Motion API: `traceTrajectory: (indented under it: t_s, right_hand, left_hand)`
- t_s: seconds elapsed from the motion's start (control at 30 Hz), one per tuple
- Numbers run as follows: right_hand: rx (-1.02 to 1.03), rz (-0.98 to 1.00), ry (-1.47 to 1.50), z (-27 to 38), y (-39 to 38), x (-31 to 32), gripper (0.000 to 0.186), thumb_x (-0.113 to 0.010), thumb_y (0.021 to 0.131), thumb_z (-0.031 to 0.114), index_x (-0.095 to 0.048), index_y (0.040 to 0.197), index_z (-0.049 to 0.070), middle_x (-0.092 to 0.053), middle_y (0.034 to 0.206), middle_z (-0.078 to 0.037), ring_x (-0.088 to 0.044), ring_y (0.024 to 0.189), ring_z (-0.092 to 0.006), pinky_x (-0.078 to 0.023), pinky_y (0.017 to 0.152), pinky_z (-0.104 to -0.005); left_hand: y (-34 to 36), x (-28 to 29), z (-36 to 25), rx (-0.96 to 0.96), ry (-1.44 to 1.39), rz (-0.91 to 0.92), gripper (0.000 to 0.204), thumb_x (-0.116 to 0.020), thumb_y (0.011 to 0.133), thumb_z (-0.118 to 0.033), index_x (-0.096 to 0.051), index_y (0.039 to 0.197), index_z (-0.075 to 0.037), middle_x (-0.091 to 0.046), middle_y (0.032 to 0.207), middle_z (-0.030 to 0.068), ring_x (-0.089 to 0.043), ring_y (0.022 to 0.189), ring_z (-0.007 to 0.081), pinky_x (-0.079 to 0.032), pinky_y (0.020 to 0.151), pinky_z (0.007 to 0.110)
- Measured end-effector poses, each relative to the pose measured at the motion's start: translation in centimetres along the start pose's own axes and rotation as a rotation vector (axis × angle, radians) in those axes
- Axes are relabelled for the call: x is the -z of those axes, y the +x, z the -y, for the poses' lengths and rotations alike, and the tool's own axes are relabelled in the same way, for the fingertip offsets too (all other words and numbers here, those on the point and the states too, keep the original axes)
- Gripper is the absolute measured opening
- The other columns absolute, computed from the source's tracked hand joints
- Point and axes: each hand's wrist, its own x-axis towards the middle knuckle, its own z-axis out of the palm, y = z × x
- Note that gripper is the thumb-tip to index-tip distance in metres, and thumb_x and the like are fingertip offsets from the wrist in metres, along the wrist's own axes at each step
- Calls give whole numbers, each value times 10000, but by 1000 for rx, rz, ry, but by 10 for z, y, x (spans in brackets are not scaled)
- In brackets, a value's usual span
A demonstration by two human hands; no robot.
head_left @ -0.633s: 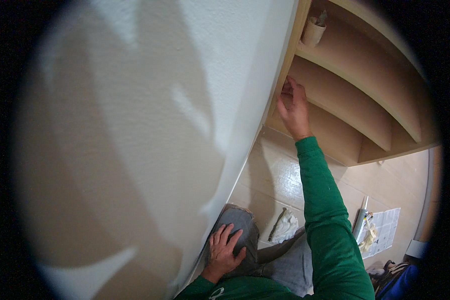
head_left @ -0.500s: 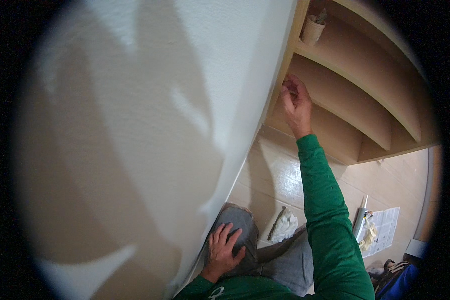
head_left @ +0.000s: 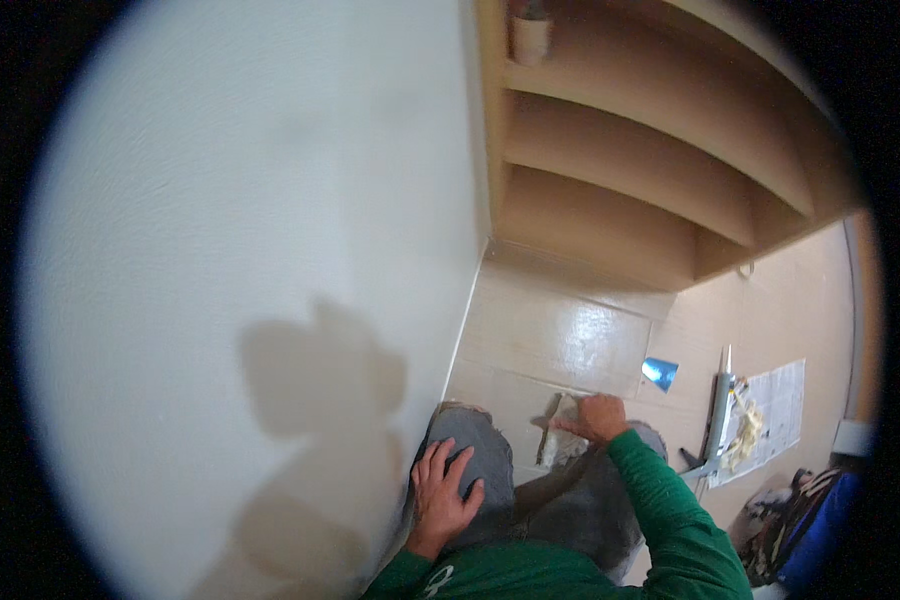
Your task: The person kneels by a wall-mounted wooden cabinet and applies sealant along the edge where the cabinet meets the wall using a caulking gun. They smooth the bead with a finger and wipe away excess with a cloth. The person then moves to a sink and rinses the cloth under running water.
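My left hand [head_left: 444,496] lies flat on my left grey-trousered knee with its fingers spread. My right hand [head_left: 602,418] is down beside my right knee, its fingers curled against a crumpled white cloth [head_left: 560,448] on the floor. Its thumb side rests on the cloth's upper edge. Part of the cloth is hidden by that hand. To the right of my right forearm lies a caulking gun [head_left: 718,415] with a pale pointed nozzle. Ahead of me stands a light wooden shelf unit [head_left: 590,205] against the wall.
A white wall [head_left: 220,220] rises close on my left. A small beige plant pot [head_left: 531,40] stands on an upper shelf. A shiny blue piece [head_left: 660,373] lies on the floor. At right are a printed sheet [head_left: 782,400], crumpled yellowish material [head_left: 745,425] and a blue-and-dark bag [head_left: 815,530].
My right hand has come down from the shelf unit's left side to the white cloth. My left hand stays on the knee. The view has shifted, showing the blue piece on the floor.
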Motion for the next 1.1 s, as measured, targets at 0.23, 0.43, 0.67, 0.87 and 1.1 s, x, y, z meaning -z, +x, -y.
traceTrajectory:
  t_s: [0.23,0.43,0.67,0.87,1.1]
  right_hand:
    - [-122,-130,28,-19,-4,-82,521,-683,867,577,-758,1005,80,-750,1003,-167,-725,975,-332,-565,811,-460]
    - [-210,-111,-31,-42,4,-93,386,-667,895,390,-752,1006,29,-738,1060,-199,-716,997,-345,-567,847,-445]
    - [34,-637,173,-7,14,75,431,-685,907,467,-680,897,36,-702,879,-204,-686,835,-374,-534,727,-503]
    - [267,-1209,850,92,100,258,542,-703,917,524,-659,929,-16,-676,770,-188,-659,707,-323,-523,678,-424]
    - [237,-1288,908,121,145,314,662,-683,883,635,-659,904,-26,-695,798,-188,-682,765,-337,-542,758,-443]
  left_hand:
    - [3,-5,-1,-93,32,-43,578,-727,833,-262,-578,1364,-88,-450,1461,226,-404,1351,446,-309,1115,577]
    - [6,-3,-4,-59,4,-52,560,-718,838,-307,-598,1353,-125,-468,1454,181,-408,1353,420,-322,1097,581]
    - [1,1,-3,16,3,4,573,-713,837,-324,-592,1366,-137,-456,1480,168,-382,1389,412,-298,1123,567]
    - [3,1,3,25,-38,-10,548,-695,854,-382,-619,1356,-175,-471,1483,142,-397,1378,394,-310,1102,579]
    - [5,3,2,22,-46,-30,525,-694,873,-394,-634,1343,-168,-499,1461,149,-437,1351,404,-335,1092,573]
